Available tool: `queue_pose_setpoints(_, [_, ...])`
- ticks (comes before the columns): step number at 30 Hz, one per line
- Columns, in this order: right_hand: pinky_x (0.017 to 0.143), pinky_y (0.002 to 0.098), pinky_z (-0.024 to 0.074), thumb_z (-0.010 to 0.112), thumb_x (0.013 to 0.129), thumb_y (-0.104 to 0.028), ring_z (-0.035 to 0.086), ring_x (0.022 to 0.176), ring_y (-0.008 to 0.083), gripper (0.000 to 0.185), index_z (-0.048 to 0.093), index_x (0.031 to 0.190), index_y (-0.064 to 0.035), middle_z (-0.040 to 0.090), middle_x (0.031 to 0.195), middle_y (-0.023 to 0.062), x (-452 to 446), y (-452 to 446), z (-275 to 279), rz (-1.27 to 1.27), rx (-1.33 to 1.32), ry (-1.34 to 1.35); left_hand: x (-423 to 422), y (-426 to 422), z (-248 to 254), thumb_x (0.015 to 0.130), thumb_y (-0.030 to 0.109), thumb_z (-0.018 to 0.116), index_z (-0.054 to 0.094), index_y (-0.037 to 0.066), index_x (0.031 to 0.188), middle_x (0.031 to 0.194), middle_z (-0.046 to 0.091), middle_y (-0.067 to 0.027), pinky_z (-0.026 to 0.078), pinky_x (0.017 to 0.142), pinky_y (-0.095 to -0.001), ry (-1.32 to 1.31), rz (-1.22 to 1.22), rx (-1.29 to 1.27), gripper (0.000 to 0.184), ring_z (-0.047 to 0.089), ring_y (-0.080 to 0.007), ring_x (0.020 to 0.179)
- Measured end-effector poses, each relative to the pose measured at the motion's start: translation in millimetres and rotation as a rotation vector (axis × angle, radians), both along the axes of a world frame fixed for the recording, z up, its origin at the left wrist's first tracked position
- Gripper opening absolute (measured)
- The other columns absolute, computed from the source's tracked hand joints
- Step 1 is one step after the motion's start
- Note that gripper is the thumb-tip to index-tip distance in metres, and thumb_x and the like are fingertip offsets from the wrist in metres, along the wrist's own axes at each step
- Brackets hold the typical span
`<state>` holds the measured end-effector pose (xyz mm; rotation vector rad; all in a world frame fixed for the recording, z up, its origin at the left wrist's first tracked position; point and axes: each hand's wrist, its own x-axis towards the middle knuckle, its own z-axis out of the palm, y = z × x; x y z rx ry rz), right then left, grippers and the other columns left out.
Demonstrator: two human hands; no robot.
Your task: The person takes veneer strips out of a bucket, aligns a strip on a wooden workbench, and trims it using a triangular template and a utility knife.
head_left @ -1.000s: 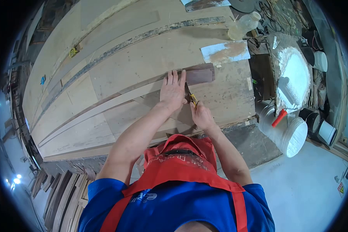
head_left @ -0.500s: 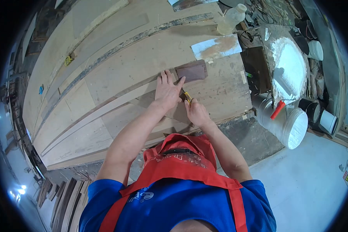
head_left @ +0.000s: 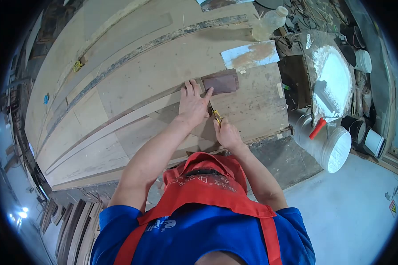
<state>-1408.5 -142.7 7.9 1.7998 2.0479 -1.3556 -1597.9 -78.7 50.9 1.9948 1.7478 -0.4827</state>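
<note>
the wooden bench point(head_left: 261, 99) stretches across my feed. the left hand point(head_left: 193, 106) lies flat, fingers released, over the pale strip point(head_left: 154, 105); the right hand point(head_left: 227, 133) clenches the yellow cutter point(head_left: 217, 116). i'd press firmly, fingertips clear of its tip. the dark brown piece point(head_left: 222, 82), roughly rectangular, lies by the left forefinger.

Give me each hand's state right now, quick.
Left hand: open, laid over the long pale strip.
Right hand: closed, holding the yellow-handled tool.

Knife point(head_left: 217, 116) part-hidden in right hand point(head_left: 228, 134)
</note>
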Motion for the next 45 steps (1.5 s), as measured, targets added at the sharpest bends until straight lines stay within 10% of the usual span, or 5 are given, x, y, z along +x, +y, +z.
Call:
queue_pose_setpoints(9, [0.073,0.0622,0.0506,0.047,0.105,-0.04,0.064,0.078,0.0553,0.045,0.053,0.1,0.0048,0.065,0.077,0.0346,5,-10,0,0.008,-0.015,-0.018,1,-1,-1,0.072,0.046,0.086,0.037,0.029,0.156,0.155,0.028,-0.0361,0.03,0.114,-0.0557,-0.006,0.009,0.022,0.099,0.028,-0.0502,0.144])
queue_pose_setpoints(20, [0.073,0.06,0.0508,0.062,0.096,-0.043,0.064,0.085,0.0533,0.045,0.055,0.117,-0.0036,0.067,0.087,0.0318,27,52,11,-0.247,0.263,0.089,-7,-9,-8,0.067,0.054,0.086,0.026,-0.012,0.151,0.156,0.032,-0.0288,0.03,0.119,-0.0494,0.0,0.05,0.097,0.123,0.03,-0.0412,0.146])
queue_pose_setpoints(37, [0.068,0.0456,0.0545,0.067,0.094,-0.036,0.071,0.076,0.0394,0.045,0.064,0.08,0.007,0.068,0.074,0.026,8,157,-34,-0.366,0.306,0.009,-10,-12,-8,0.067,0.056,0.086,0.028,-0.013,0.15,0.155,0.033,-0.0296,0.03,0.119,-0.0487,-0.012,0.048,0.101,0.122,0.03,-0.042,0.146])
queue_pose_setpoints(42, [0.07,0.0553,0.0524,0.061,0.098,-0.035,0.066,0.084,0.0507,0.041,0.059,0.099,0.0057,0.067,0.085,0.0314,-7,133,21,-0.495,0.452,0.321,-11,-13,-8,0.069,0.049,0.086,0.029,-0.012,0.149,0.155,0.033,-0.03,0.03,0.119,-0.0488,-0.039,0.063,0.122,0.116,0.031,-0.0425,0.146])
queue_pose_setpoints(45, [0.068,0.0554,0.0509,0.048,0.105,-0.034,0.065,0.084,0.052,0.042,0.057,0.105,0.0068,0.065,0.087,0.0345,-25,96,3,-0.142,0.256,0.17,-10,-11,-9,0.07,0.044,0.086,0.029,-0.012,0.149,0.155,0.033,-0.0299,0.03,0.119,-0.0487,-0.048,0.072,0.139,0.112,0.031,-0.0426,0.146])
